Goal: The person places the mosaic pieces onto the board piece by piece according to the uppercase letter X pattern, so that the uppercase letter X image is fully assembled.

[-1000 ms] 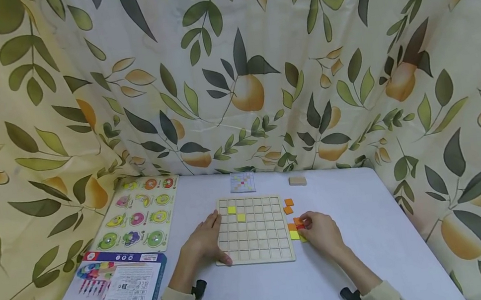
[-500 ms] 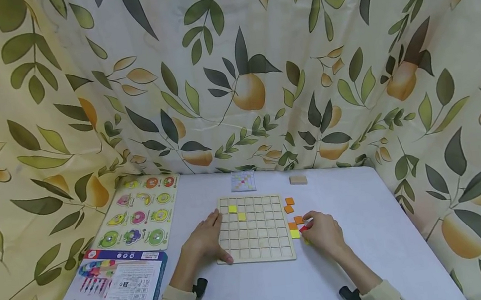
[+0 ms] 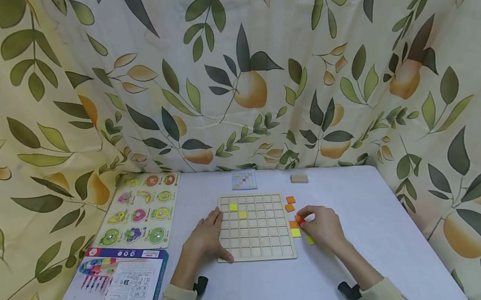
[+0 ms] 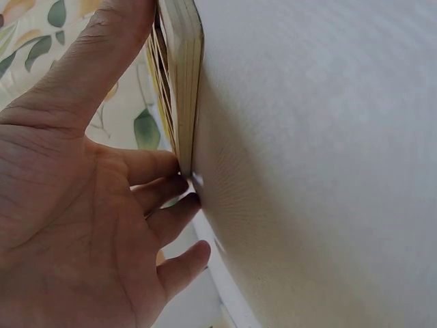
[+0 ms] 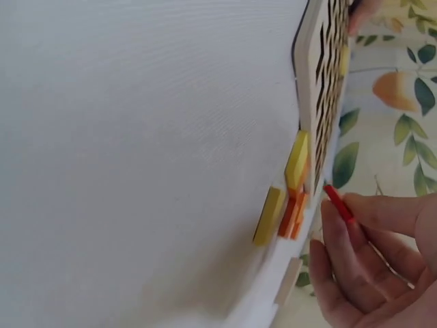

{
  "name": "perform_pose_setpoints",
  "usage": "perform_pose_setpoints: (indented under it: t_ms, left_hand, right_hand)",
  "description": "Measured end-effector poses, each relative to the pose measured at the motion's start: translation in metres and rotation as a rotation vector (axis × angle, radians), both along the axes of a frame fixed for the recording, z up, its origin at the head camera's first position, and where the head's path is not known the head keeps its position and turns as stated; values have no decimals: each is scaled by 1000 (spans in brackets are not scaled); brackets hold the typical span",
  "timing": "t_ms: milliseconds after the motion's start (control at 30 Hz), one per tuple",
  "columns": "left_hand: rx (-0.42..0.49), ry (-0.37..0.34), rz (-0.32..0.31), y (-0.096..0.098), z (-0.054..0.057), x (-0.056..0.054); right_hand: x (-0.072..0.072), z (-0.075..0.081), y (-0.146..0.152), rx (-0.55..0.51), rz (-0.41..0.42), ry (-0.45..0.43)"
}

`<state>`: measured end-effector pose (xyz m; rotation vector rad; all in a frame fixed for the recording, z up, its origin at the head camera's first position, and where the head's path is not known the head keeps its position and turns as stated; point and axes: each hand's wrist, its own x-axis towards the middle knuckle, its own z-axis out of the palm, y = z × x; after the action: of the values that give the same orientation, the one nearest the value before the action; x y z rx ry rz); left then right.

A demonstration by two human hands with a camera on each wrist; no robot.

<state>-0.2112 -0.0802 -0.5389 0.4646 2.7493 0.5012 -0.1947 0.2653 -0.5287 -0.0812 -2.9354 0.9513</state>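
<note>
A wooden grid board [image 3: 257, 235] lies flat on the table, with two yellow tiles [image 3: 242, 215] in its upper left cells. My left hand [image 3: 204, 238] rests against the board's left side, fingers spread and thumb at the near corner; the left wrist view shows the fingertips touching the board's edge [image 4: 186, 89]. Between thumb and fingertips, my right hand [image 3: 324, 229] pinches a red tile [image 5: 339, 203] beside the board's right edge. Below it sit orange tiles [image 5: 292, 217] and yellow tiles [image 5: 270, 215], partly hidden by the hand in the head view.
Two more orange tiles [image 3: 290, 200] lie further back. Behind the board are a small colour-pattern card [image 3: 243, 180] and a wooden block [image 3: 299, 179]. On the left lie a fruit puzzle board [image 3: 137, 212] and a flat printed box [image 3: 113, 288]. A leaf-print curtain [image 3: 231, 71] surrounds the table.
The right hand has lifted the red tile off the tiles beside the board and turned it in its fingertips. The left hand has stayed at the board's edge.
</note>
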Motion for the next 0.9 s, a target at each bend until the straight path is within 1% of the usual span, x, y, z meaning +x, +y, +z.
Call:
perform_pose_setpoints:
  t_ms: [100, 167, 300, 467, 567, 700, 900]
  left_hand:
    - [0, 7, 0, 0, 1, 0]
    - [-2, 6, 0, 0, 1, -1]
    - [-1, -8, 5, 0, 0, -1]
    - [-4, -12, 4, 0, -1, 0]
    - [-2, -16, 10, 0, -1, 1]
    - [0, -20, 13, 0, 1, 0]
    - [-7, -15, 5, 0, 0, -1]
  right_hand:
    - [-4, 1, -5, -78, 4, 39]
    - [-7, 2, -10, -130, -2, 47]
    - [-12, -2, -21, -222, -1, 42]
    - [-19, -8, -36, -346, 27, 26]
    - [-22, -9, -47, -361, 35, 25]
    - [-27, -11, -62, -334, 55, 38]
    - [-31, -18, -81, -393, 99, 21]
